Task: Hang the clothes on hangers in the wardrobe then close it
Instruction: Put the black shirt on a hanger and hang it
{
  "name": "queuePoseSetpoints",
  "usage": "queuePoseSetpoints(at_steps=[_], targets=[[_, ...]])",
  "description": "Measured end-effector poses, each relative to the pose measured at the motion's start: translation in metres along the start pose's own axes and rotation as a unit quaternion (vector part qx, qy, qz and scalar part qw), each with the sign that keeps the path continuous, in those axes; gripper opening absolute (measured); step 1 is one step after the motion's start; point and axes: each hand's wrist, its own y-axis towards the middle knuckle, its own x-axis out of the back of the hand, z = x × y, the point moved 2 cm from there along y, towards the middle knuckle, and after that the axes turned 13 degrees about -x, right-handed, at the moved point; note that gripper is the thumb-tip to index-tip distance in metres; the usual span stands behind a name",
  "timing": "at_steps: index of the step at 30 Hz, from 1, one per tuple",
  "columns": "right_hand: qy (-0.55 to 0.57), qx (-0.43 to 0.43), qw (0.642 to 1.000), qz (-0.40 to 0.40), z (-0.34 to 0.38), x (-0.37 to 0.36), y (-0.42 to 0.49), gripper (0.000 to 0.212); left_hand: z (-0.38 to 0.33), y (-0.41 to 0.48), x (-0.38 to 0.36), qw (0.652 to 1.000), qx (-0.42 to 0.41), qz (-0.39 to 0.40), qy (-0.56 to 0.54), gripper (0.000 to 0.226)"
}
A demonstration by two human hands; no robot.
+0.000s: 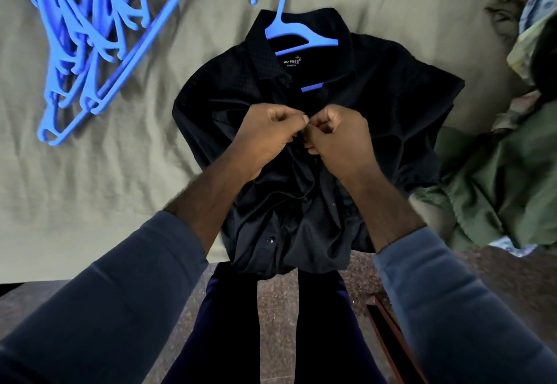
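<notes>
The left hand (268,136) and right hand (339,139), knuckles up and fingers curled, meet and pinch the front edges of the black button-up fabric shirt (229,88), apparently fastening a button. The shirt lies on the olive bedsheet (90,202), already on a blue plastic hanger (289,26). Next it likely needs lifting by the hook towards the unseen wardrobe.

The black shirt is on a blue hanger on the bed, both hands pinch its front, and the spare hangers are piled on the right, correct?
No: the head view shows the spare hangers piled on the left. The rest holds: shirt on a blue hanger on the bed, left hand and right hand pinching its front.
</notes>
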Motion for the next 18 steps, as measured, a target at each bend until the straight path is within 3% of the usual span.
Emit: queuePoseSetpoints(at_steps=[3,5,9,11,13,18], targets=[[-0.092,0.048,0.994,-0.028,0.006,-0.002,0.002,0.008,0.002,0.005,-0.001,1.0,-0.006,-0.018,0.007,0.01],[-0.094,0.057,0.994,-0.027,0.009,-0.001,0.002,0.007,0.006,0.008,0.0,0.999,0.014,-0.034,-0.018,0.008],[0.092,-0.04,0.993,0.058,0.01,0.007,0.005,0.009,0.012,0.01,0.0,0.994,0.039,-0.039,-0.095,0.014],[0.227,-0.127,0.956,0.138,0.01,0.009,0.004,0.008,0.01,0.01,-0.001,0.992,0.034,-0.03,-0.119,0.005],[0.263,-0.143,0.939,0.17,0.009,0.011,0.004,0.01,0.01,0.012,-0.002,0.991,0.028,-0.027,-0.125,0.004],[0.093,0.0,0.996,0.015,0.007,0.012,0.007,0.007,0.007,0.016,-0.004,0.993,0.03,-0.044,-0.109,0.008]])
